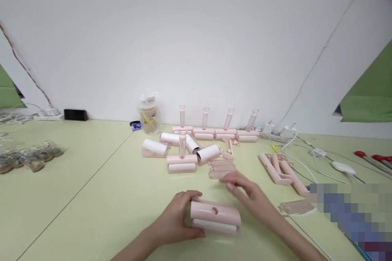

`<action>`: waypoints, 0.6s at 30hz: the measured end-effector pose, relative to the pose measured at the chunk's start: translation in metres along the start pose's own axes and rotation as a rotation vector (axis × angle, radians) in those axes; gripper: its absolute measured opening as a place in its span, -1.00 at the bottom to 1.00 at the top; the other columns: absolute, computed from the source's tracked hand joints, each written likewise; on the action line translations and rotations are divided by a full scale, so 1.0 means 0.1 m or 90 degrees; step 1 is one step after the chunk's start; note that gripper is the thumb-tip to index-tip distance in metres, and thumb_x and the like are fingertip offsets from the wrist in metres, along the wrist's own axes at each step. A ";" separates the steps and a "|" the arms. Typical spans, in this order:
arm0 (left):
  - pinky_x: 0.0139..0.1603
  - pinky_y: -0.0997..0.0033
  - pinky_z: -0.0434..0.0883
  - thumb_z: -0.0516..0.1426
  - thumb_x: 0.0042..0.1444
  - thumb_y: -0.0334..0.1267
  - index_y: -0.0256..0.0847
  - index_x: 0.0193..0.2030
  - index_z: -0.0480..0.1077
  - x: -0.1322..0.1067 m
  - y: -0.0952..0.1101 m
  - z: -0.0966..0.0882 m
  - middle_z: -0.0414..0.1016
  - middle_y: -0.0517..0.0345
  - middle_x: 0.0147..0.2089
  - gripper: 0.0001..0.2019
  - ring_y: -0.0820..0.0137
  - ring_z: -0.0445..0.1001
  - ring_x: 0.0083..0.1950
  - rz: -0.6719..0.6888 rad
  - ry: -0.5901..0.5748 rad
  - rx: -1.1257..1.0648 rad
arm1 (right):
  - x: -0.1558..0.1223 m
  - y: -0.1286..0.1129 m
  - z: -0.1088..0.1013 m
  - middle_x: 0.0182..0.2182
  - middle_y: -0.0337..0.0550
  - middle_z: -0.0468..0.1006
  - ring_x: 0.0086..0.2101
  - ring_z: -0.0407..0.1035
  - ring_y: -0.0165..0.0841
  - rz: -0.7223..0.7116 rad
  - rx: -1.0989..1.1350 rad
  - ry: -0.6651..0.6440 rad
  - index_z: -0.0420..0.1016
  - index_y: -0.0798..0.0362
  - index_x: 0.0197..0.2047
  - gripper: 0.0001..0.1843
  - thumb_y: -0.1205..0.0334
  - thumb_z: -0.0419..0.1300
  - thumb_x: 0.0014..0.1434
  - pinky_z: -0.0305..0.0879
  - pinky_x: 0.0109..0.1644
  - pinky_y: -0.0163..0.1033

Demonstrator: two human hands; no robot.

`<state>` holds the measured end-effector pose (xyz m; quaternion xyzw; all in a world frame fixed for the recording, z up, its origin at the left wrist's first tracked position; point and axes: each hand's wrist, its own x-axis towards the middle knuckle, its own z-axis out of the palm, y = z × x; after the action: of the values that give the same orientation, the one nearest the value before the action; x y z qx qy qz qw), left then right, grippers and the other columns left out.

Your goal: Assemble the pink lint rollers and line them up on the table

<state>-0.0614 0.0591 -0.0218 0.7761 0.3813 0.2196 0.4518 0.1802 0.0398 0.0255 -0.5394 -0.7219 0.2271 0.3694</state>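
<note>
My left hand (pixel 176 216) is wrapped round the left end of a pink lint-roller cover (pixel 215 216) with a white roll inside and a small hole in its top. It rests low over the pale green table (pixel 92 195). My right hand (pixel 245 193) hovers just behind the cover, blurred, fingers stretched towards a small stack of clear pink pieces (pixel 221 169). It holds nothing that I can see.
Behind stand a row of finished pink rollers with upright handles (pixel 214 128), loose white rolls (pixel 171 142), and one more roller (pixel 181 163). Pink handles (pixel 280 169) lie at right, with cables and chargers (pixel 288 132). A plastic jar (pixel 148 116) and small glass jars (pixel 30 157) sit left.
</note>
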 end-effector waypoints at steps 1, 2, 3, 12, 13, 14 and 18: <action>0.11 0.27 0.21 0.31 -0.27 -0.28 -0.08 0.09 0.16 0.00 0.00 0.00 0.26 0.10 0.07 -0.29 0.19 0.21 0.11 -0.003 -0.004 -0.001 | 0.10 0.06 -0.09 -0.22 -0.09 0.54 -0.15 0.40 -0.24 0.029 -0.008 0.049 0.51 0.01 -0.22 -0.68 0.02 0.02 0.17 0.33 -0.09 -0.16; 0.11 0.27 0.21 0.30 -0.26 -0.28 -0.08 0.08 0.17 0.00 0.00 -0.01 0.26 0.10 0.07 -0.30 0.19 0.20 0.11 -0.007 -0.009 0.000 | 0.21 0.12 -0.19 -0.20 -0.07 0.55 -0.15 0.40 -0.23 0.051 -0.021 0.085 0.49 0.03 -0.20 -0.66 0.02 0.00 0.19 0.33 -0.10 -0.15; 0.10 0.27 0.21 0.30 -0.26 -0.28 -0.09 0.07 0.18 0.00 0.01 -0.01 0.25 0.10 0.06 -0.32 0.19 0.20 0.11 -0.009 -0.012 0.001 | 0.32 0.19 -0.27 -0.17 -0.05 0.54 -0.14 0.39 -0.22 0.070 -0.036 0.117 0.46 0.05 -0.15 -0.66 0.05 -0.03 0.21 0.33 -0.11 -0.14; 0.07 0.27 0.23 0.30 -0.28 -0.27 -0.13 0.01 0.24 0.00 0.05 -0.03 0.28 0.08 0.01 -0.38 0.18 0.24 0.06 -0.006 -0.013 0.025 | 1.12 0.65 -0.19 -0.05 -0.10 0.41 -0.13 0.36 -0.28 0.130 -0.211 0.058 0.38 0.08 -0.07 -0.76 0.21 0.11 0.20 0.30 -0.07 -0.03; 0.06 0.27 0.23 0.30 -0.28 -0.26 -0.13 0.01 0.25 0.00 0.05 -0.03 0.29 0.08 0.00 -0.38 0.18 0.24 0.06 -0.006 -0.013 0.028 | 1.15 0.67 -0.14 -0.04 -0.09 0.40 -0.12 0.35 -0.27 0.136 -0.226 0.043 0.37 0.08 -0.06 -0.75 0.21 0.10 0.20 0.30 -0.07 -0.03; 0.06 0.27 0.23 0.31 -0.29 -0.25 -0.13 0.00 0.25 0.00 0.06 -0.04 0.29 0.08 0.00 -0.38 0.18 0.24 0.06 -0.005 -0.014 0.031 | 1.17 0.68 -0.10 -0.04 -0.09 0.40 -0.13 0.35 -0.28 0.142 -0.237 0.032 0.36 0.07 -0.05 -0.74 0.21 0.10 0.20 0.31 -0.08 -0.03; 0.05 0.27 0.24 0.31 -0.30 -0.24 -0.11 0.00 0.25 0.00 0.06 -0.04 0.30 0.08 0.00 -0.37 0.18 0.24 0.05 0.003 -0.013 0.037 | 1.17 0.72 -0.05 -0.08 -0.10 0.43 -0.18 0.38 -0.30 0.155 -0.237 0.018 0.36 0.09 -0.05 -0.74 0.20 0.10 0.21 0.34 -0.13 -0.07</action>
<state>-0.0615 0.0595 -0.0148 0.7922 0.3810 0.2012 0.4322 0.2111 0.1727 0.0105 -0.6846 -0.6754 0.1252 0.2437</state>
